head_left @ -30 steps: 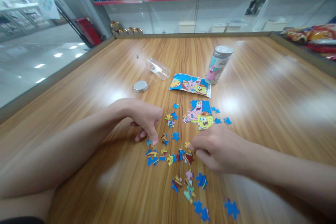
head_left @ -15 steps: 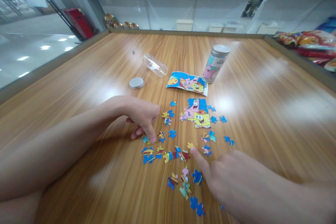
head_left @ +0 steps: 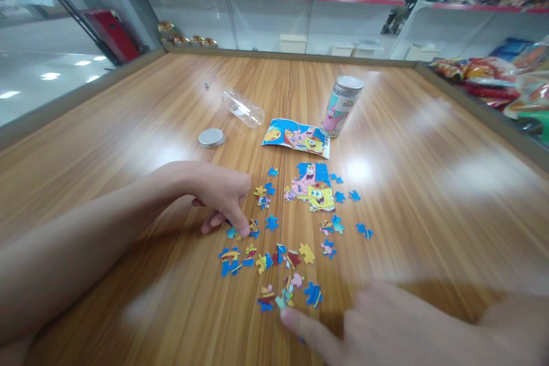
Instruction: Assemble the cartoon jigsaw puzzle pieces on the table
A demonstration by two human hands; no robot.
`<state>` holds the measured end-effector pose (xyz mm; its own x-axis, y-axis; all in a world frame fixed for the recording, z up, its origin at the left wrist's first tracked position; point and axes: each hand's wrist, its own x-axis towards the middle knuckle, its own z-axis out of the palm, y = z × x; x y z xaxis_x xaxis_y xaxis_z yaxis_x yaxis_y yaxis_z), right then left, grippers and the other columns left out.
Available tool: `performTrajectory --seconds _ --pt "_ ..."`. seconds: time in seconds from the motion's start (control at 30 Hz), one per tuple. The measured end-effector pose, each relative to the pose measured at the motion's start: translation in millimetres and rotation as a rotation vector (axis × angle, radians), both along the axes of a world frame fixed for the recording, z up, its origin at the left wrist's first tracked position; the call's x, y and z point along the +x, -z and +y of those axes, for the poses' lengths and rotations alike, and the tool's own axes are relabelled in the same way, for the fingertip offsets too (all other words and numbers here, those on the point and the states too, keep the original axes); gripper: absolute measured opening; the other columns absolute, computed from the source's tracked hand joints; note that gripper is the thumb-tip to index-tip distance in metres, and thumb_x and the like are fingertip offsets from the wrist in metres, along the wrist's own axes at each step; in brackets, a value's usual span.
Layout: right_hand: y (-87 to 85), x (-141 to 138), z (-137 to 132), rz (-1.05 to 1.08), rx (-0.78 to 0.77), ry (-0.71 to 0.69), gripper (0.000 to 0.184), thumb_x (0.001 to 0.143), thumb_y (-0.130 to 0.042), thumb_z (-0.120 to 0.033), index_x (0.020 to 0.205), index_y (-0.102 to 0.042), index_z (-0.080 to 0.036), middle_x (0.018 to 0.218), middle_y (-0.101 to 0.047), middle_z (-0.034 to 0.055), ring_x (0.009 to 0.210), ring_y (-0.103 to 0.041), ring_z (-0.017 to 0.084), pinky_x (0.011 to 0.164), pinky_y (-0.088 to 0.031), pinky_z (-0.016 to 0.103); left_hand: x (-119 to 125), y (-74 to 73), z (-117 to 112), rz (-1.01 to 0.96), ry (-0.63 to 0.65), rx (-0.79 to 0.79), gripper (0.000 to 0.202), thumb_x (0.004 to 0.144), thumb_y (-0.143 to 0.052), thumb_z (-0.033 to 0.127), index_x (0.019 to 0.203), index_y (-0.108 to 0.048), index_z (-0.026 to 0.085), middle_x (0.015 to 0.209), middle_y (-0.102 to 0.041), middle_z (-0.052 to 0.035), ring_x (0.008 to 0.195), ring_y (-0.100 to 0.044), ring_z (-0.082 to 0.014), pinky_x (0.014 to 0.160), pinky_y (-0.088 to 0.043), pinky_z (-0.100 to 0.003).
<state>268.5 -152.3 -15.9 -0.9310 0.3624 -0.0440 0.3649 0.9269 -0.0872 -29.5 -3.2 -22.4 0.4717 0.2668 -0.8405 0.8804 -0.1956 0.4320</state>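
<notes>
Loose puzzle pieces [head_left: 274,257] lie scattered on the wooden table [head_left: 128,143]. A partly joined cartoon picture [head_left: 311,187] sits just beyond them. My left hand [head_left: 223,197] rests curled on the table, its fingertips pressing a piece at the left of the scatter. My right hand [head_left: 343,329] comes in low from the right, blurred, with its index finger stretched out and the tip touching a piece near the front of the group. Nothing is held in it.
A printed picture sheet [head_left: 295,137] lies behind the pieces. A lidded tube with a cartoon label [head_left: 341,106] stands upright at its right. A clear empty tube [head_left: 242,107] lies on its side, and a round metal lid [head_left: 211,138] lies near it. Snack bags [head_left: 484,77] line the right edge.
My right hand has opened from a pinch, drawn back toward me and now points at a nearer piece. The yellow piece it touched lies free. My left hand has hardly moved.
</notes>
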Motion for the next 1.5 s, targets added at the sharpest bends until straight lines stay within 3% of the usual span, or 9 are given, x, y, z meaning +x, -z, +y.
performTrajectory --seconds 0.17,0.37,0.6,0.9,1.03,1.1,1.17,1.33,1.5 --pt "9.4 -17.7 8.9 0.011 -0.02 0.02 0.05 0.086 -0.053 -0.013 0.136 -0.055 -0.02 0.056 -0.062 -0.0031 0.035 -0.043 0.012 0.039 -0.024 0.03 3.8 1.2 -2.1 0.016 -0.006 0.034 0.065 0.083 -0.059 0.068 0.041 -0.061 0.018 0.057 -0.07 -0.0124 0.033 -0.046 -0.0126 0.027 -0.031 -0.021" --pt "0.7 -25.2 26.0 -0.002 -0.064 0.001 0.049 0.085 -0.055 -0.013 0.133 -0.057 -0.02 0.068 -0.068 0.0015 0.053 -0.06 0.015 0.049 -0.038 0.027 7.4 -1.1 -4.1 0.018 -0.039 0.089 0.072 0.088 -0.05 0.069 0.04 -0.061 0.017 0.057 -0.07 -0.0146 0.033 -0.047 -0.0133 0.028 -0.036 -0.022" --pt "12.4 -27.9 31.9 0.009 -0.024 -0.042 0.031 0.091 -0.052 -0.02 0.121 -0.058 -0.022 0.062 -0.064 -0.0022 0.042 -0.053 0.015 0.039 -0.021 0.033 6.5 1.0 -4.2 0.014 -0.042 0.101 0.075 0.092 -0.041 0.068 0.042 -0.061 0.017 0.059 -0.071 -0.0147 0.033 -0.045 -0.0119 0.033 -0.04 -0.022" --pt "6.9 -29.2 43.1 -0.06 -0.12 -0.099 0.047 0.09 -0.052 -0.023 0.136 -0.048 -0.017 0.065 -0.067 -0.0001 0.043 -0.052 0.015 0.042 -0.013 0.033 8.4 1.6 -3.2 0.012 -0.034 0.128 0.078 0.091 -0.038 0.073 0.043 -0.06 0.016 0.058 -0.071 -0.0145 0.032 -0.044 -0.011 0.034 -0.039 -0.022" --pt "18.3 -27.4 46.2 0.099 -0.143 -0.227 0.032 0.094 -0.046 -0.019 0.124 -0.056 -0.015 0.065 -0.063 -0.0011 0.044 -0.045 0.012 0.043 -0.016 0.031 9.3 1.7 -0.8 -0.002 -0.034 0.124 0.078 0.091 -0.04 0.072 0.041 -0.06 0.016 0.058 -0.071 -0.0143 0.032 -0.045 -0.0108 0.036 -0.041 -0.022" --pt "30.8 -25.0 46.9 0.231 -0.148 -0.305 0.017 0.094 -0.045 -0.016 0.1 -0.061 -0.017 0.063 -0.06 -0.0018 0.048 -0.046 0.011 0.044 -0.021 0.03 9.2 2.7 0.6 -0.017 -0.028 0.114 0.078 0.091 -0.041 0.073 0.04 -0.06 0.016 0.058 -0.071 -0.0145 0.032 -0.046 -0.0114 0.035 -0.041 -0.022" --pt "41.2 -21.6 49.0 0.398 -0.13 -0.336 0.02 0.092 -0.044 -0.014 0.077 -0.056 -0.019 0.059 -0.055 -0.0026 0.048 -0.044 0.011 0.045 -0.022 0.03 8.3 3.9 1.6 -0.048 -0.025 0.095 0.078 0.09 -0.042 0.074 0.04 -0.06 0.017 0.056 -0.07 -0.0147 0.031 -0.045 -0.012 0.032 -0.039 -0.023" --pt "42.0 -16.4 69.1 0.807 -0.034 -0.115 0.018 0.081 -0.044 -0.012 0.077 -0.059 -0.02 0.053 -0.046 -0.0046 0.044 -0.036 0.011 0.045 -0.02 0.031 4.9 5.3 1.3 -0.121 -0.034 0.069 0.077 0.09 -0.041 0.074 0.041 -0.06 0.017 0.054 -0.069 -0.0138 0.029 -0.044 -0.0118 0.028 -0.035 -0.021" --pt "37.8 -16.0 95.6 0.98 0.034 0.071 0.021 0.082 -0.047 -0.007 0.078 -0.064 -0.019 0.055 -0.054 -0.0037 0.046 -0.044 0.008 0.047 -0.029 0.025 -0.4 3.9 3.1 -0.173 -0.058 0.041 0.077 0.091 -0.044 0.072 0.04 -0.06 0.017 0.053 -0.069 -0.0125 0.027 -0.042 -0.0104 0.027 -0.033 -0.021"
